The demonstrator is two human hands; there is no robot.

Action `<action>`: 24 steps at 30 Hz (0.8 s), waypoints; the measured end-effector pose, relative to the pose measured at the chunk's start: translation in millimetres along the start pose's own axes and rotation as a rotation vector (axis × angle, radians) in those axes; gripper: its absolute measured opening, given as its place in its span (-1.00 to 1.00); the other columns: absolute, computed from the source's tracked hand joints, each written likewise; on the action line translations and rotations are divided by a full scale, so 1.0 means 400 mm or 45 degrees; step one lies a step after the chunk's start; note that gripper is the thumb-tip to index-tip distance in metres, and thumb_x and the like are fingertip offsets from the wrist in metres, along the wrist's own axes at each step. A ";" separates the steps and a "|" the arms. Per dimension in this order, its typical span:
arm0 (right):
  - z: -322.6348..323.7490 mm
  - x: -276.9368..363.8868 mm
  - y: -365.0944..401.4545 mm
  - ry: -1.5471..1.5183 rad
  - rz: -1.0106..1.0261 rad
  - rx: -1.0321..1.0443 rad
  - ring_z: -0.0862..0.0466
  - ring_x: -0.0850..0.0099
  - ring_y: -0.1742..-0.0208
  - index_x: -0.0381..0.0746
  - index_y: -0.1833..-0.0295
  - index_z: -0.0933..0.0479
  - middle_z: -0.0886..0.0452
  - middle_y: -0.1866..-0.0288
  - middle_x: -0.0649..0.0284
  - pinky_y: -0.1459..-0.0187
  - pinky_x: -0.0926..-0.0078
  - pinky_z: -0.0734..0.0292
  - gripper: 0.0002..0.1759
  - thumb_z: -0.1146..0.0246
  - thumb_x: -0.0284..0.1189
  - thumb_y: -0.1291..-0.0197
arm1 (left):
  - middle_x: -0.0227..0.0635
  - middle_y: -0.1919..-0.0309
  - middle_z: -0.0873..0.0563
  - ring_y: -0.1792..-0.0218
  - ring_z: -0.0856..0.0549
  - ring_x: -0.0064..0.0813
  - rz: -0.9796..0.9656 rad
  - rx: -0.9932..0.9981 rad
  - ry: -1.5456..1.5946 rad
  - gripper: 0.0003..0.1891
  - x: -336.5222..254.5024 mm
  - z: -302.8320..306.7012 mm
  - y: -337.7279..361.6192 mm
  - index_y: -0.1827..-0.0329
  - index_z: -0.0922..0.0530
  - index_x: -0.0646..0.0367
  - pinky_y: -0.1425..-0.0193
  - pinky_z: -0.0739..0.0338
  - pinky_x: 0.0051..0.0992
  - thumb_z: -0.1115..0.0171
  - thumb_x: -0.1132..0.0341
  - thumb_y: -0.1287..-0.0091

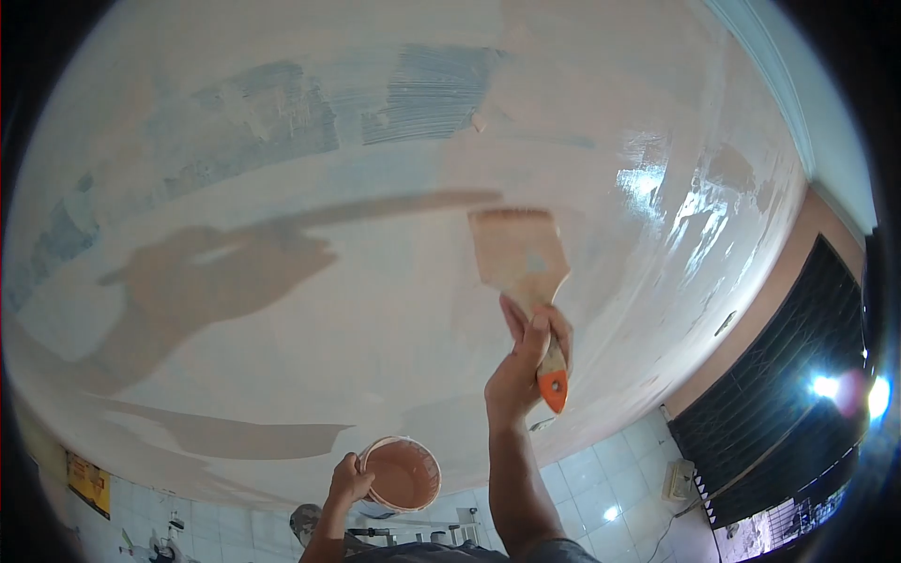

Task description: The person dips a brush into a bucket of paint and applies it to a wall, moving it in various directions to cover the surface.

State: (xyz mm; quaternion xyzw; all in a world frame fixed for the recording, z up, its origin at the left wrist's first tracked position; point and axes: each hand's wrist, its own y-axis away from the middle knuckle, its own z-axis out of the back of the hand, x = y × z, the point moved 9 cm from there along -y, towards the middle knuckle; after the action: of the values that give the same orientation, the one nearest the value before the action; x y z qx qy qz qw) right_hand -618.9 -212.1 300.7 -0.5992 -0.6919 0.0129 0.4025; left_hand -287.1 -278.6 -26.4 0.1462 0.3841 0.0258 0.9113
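Observation:
My right hand point(530, 361) is closed round the handle of a wide flat brush point(521, 249), which has an orange handle end. The brush points up, its bristle edge at the pale wall point(375, 310); whether it touches cannot be made out. Lower down, my left hand point(350, 481) grips the rim of a round bucket point(402, 475) holding pinkish-brown liquid. Blue-grey streaked patches point(432, 89) show through the wall's pinkish coating at the upper left. Wet, glossy areas shine at the right.
Below are a white tiled floor point(601, 479) and metal bars of a ladder or frame point(441, 533). A dark slatted shutter point(779, 375) with bright lamps stands at the right. A yellow poster point(88, 485) is at the lower left, and a light box point(679, 479) at the lower right.

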 end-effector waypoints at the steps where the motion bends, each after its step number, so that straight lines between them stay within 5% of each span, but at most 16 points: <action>1: -0.032 0.027 -0.021 -0.006 0.088 0.023 -0.66 0.05 0.09 -0.41 0.09 -0.34 -0.42 0.08 0.06 -0.09 0.12 -0.62 -0.74 -0.07 -0.39 -0.32 | -0.03 0.44 -0.62 0.38 -0.65 -0.15 -0.038 -0.028 -0.008 -0.77 0.001 -0.001 -0.008 0.37 -0.43 0.28 0.28 -0.54 -0.25 -0.24 0.36 0.03; 3: -0.089 0.066 -0.057 -0.061 0.215 0.060 -0.67 0.05 0.11 -0.40 0.07 -0.34 -0.44 0.08 0.05 -0.10 0.12 -0.62 -0.73 -0.06 -0.38 -0.32 | -0.07 0.51 -0.59 0.50 -0.63 -0.27 -0.080 -0.053 -0.016 -0.81 0.000 -0.002 -0.006 0.43 -0.40 0.28 0.39 -0.55 -0.29 -0.22 0.40 0.03; 10: -0.188 0.063 -0.133 -0.184 0.197 0.141 -0.69 0.08 0.10 -0.39 0.03 -0.33 -0.47 0.08 0.01 -0.08 0.14 -0.64 -0.74 -0.04 -0.39 -0.34 | -0.01 0.42 -0.62 0.34 -0.65 -0.10 -0.052 -0.053 -0.078 -0.76 -0.024 0.016 0.012 0.37 -0.44 0.27 0.25 -0.53 -0.23 -0.24 0.32 0.04; 19: -0.048 -0.012 -0.028 -0.071 0.173 0.054 -0.68 0.07 0.10 -0.45 0.08 -0.36 -0.47 0.08 0.03 -0.02 0.14 -0.67 -0.77 -0.03 -0.46 -0.31 | 0.03 0.34 -0.66 0.23 -0.67 0.01 -0.025 -0.040 -0.085 -0.73 -0.036 0.020 0.019 0.31 -0.48 0.28 0.15 -0.53 -0.21 -0.24 0.30 0.03; 24: -0.127 0.065 -0.080 -0.071 0.291 0.066 -0.68 0.08 0.09 -0.48 0.10 -0.40 -0.47 0.08 0.09 -0.05 0.17 -0.66 -0.78 -0.03 -0.49 -0.30 | 0.04 0.34 -0.66 0.23 -0.68 0.01 -0.038 -0.010 -0.102 -0.73 -0.032 0.015 0.016 0.31 -0.48 0.29 0.13 -0.54 -0.21 -0.24 0.31 0.03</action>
State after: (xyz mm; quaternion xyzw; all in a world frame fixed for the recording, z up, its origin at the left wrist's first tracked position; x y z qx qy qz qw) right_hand -614.8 -222.8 365.0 -0.6629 -0.6295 0.0931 0.3945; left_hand -291.5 -275.8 -11.7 0.1378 0.3491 0.0080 0.9268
